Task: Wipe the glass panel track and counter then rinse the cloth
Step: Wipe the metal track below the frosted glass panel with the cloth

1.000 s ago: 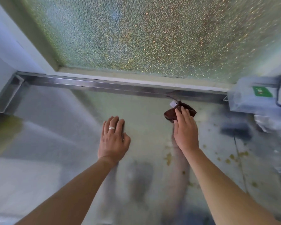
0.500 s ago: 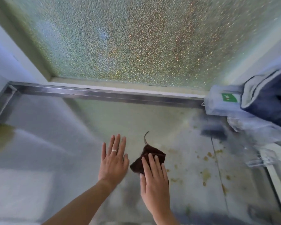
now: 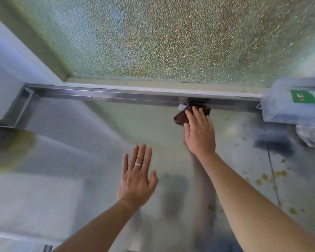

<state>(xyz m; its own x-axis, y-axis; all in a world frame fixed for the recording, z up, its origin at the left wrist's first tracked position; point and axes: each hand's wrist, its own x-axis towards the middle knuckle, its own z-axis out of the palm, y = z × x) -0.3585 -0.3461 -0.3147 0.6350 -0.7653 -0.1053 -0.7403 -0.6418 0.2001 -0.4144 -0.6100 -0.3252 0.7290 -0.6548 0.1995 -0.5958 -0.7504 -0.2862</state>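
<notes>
A dark brown cloth [image 3: 180, 117] with a small white tag lies on the shiny counter [image 3: 135, 128], its far edge against the metal track [image 3: 116, 96]. The track runs along the foot of the textured glass panel [image 3: 153, 39]. My right hand [image 3: 200, 131] lies flat on the cloth with fingers stretched, pressing it down near the track. My left hand [image 3: 137, 176], wearing a ring, rests flat on the counter with fingers spread and holds nothing.
Yellowish food spots [image 3: 265, 177] dot the counter at the right. A clear plastic box with a green label [image 3: 295, 102] stands at the track's right end, crumpled plastic [image 3: 311, 135] beside it. A white wall [image 3: 5, 70] closes the left side.
My right hand has pushed the cloth away from me, from beside my left hand up to the metal track. My left hand stays flat on the counter.
</notes>
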